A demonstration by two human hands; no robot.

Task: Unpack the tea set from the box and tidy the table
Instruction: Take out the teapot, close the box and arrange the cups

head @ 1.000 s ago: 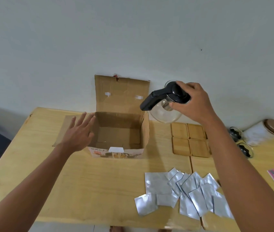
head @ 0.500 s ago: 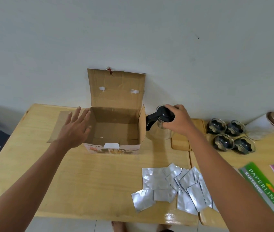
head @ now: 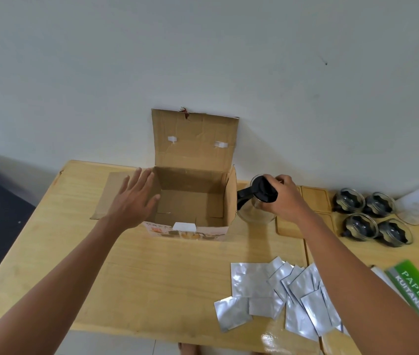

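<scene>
Just right of the box [head: 190,201], glass teapot [head: 255,206] under right hand [head: 283,201]

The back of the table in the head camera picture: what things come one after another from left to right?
Left hand → cardboard box → glass teapot → right hand → four glass cups → white jar.

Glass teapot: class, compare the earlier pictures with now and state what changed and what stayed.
The right hand lowered the glass teapot from above the wooden coasters to table level beside the cardboard box, still gripping its lid. The left hand stays open at the box's left edge.
</scene>
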